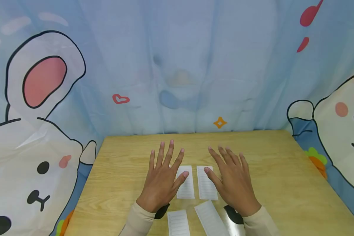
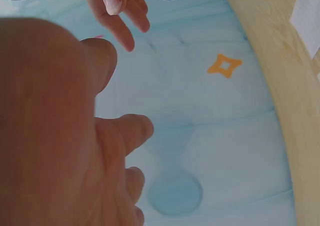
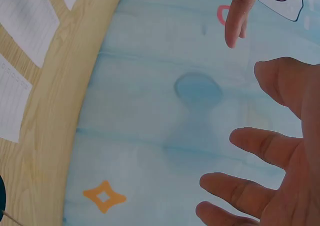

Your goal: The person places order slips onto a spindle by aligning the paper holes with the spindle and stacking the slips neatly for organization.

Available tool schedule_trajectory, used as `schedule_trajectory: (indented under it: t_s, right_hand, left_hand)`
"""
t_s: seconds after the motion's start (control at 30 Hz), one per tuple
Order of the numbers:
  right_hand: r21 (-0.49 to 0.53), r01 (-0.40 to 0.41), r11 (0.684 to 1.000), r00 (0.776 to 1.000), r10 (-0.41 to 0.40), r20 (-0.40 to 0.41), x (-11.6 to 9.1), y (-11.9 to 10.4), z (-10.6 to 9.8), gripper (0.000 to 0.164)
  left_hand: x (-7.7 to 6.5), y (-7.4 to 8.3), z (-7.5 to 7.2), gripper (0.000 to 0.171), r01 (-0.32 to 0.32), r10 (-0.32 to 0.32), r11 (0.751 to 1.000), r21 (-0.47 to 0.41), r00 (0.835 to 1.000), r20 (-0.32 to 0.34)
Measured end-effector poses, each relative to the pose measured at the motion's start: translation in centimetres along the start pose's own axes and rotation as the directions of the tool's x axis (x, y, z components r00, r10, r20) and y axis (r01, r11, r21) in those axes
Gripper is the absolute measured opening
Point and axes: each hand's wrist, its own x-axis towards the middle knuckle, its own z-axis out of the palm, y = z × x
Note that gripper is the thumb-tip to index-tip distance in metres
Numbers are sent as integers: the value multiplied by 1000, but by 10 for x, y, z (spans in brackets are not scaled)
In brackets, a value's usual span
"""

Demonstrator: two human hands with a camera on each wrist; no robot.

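My left hand (image 1: 163,178) is held up over the table with its fingers straight and spread, holding nothing. To its right, my right hand (image 1: 234,182) has its fingers spread in the same way, also with nothing in it. Between and below the hands lie several white lined paper slips. The upper left slip (image 1: 186,188) is partly behind the left thumb, and the upper right slip (image 1: 206,190) is beside the right thumb. Nearer me are a lower left slip (image 1: 178,223) and a tilted lower right slip (image 1: 210,218), both cut off by the frame's edge.
A wooden table (image 1: 129,154) carries the slips. Behind it hangs a light blue curtain (image 1: 183,49) printed with cartoon animals, which also runs down both sides of the table. Dark pieces (image 1: 233,214) sit at both wrists.
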Motion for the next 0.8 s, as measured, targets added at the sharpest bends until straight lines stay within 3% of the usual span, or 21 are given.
schedule_trajectory:
  t_s: [0.37, 0.8]
  right_hand:
    - [53, 49, 997, 996, -45, -82, -9, 7, 4, 60]
    - [141, 72, 987, 995, -61, -80, -26, 18, 16, 57]
  left_hand:
    - [-10, 4, 22, 66, -25, 26, 999, 26, 999, -46]
    - [-36, 19, 64, 64, 10, -15, 1000, -22, 974, -226]
